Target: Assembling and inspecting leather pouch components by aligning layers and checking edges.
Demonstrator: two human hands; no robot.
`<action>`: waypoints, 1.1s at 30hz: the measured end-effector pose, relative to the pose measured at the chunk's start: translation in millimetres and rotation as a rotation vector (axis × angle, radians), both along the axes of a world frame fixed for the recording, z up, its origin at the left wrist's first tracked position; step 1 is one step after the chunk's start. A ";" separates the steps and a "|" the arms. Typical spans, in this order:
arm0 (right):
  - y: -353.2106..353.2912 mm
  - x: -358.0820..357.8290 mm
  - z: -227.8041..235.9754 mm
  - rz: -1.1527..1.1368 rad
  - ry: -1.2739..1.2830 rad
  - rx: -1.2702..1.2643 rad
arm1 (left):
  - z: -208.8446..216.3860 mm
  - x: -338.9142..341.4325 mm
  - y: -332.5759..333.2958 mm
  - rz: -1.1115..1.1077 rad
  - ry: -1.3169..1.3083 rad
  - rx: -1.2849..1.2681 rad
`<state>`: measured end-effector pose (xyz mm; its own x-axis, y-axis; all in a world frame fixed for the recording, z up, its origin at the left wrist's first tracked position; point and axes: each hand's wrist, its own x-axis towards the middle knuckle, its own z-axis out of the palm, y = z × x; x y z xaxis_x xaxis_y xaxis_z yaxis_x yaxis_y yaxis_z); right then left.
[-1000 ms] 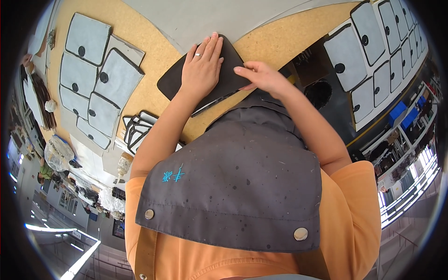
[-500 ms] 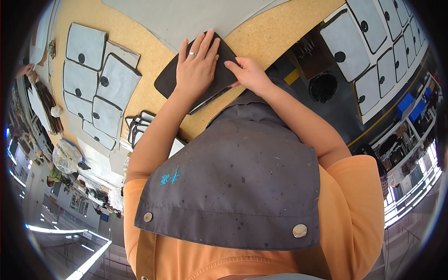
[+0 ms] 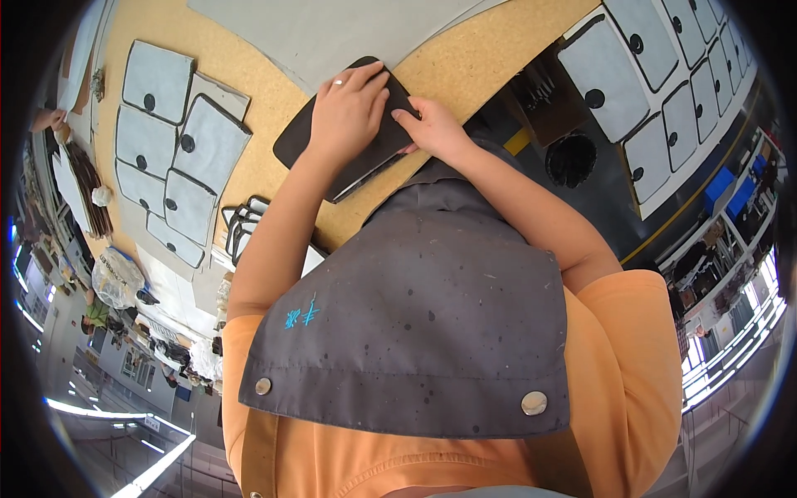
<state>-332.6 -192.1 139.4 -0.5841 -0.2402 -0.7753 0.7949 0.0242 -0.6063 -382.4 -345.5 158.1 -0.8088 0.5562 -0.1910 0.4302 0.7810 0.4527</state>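
Note:
A dark brown flat panel with rounded corners [image 3: 297, 139], leather-like, lies at a slant near the front edge of the tan worktable [image 3: 477, 54]. My left hand [image 3: 349, 112], a ring on one finger, rests on top of it. Its fingers are a little bent and apart, with their tips near the panel's far right edge. At the right edge my right hand [image 3: 435, 129] pinches the panel, thumb on top and the other fingers mostly hidden underneath. Along the near edge of the panel a thin layered side shows.
Pale grey panels with dark edges and round black spots [image 3: 158, 91] lie at the left. More such panels [image 3: 604, 79] cover a board on the right. A large grey sheet [image 3: 332, 29] spans the far side. A dark bin [image 3: 570, 160] stands below the table's right edge.
My left hand's fingers have bent from lying nearly straight on the panel. My right hand has shifted slightly left, still on the right edge. The panel has hardly moved.

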 end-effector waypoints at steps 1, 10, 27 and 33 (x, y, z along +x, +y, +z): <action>0.8 -3.4 7.8 0.034 0.070 0.045 | 2.6 -5.2 -1.9 0.004 0.008 0.002; 8.6 -46.3 72.1 0.406 0.992 0.544 | 76.0 -53.6 -31.7 -0.055 0.310 -0.001; -15.6 -89.4 155.7 0.376 1.922 0.403 | 159.3 25.3 -60.9 0.352 0.868 0.121; -24.2 -88.7 172.1 0.315 1.966 0.344 | 160.1 43.5 -57.4 0.397 0.861 0.134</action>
<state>-421.3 -216.3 311.5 -0.5022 -0.4926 0.7107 -0.8648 0.2835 -0.4145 -338.9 -402.9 318.2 -0.7763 0.1852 0.6025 0.3723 0.9060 0.2012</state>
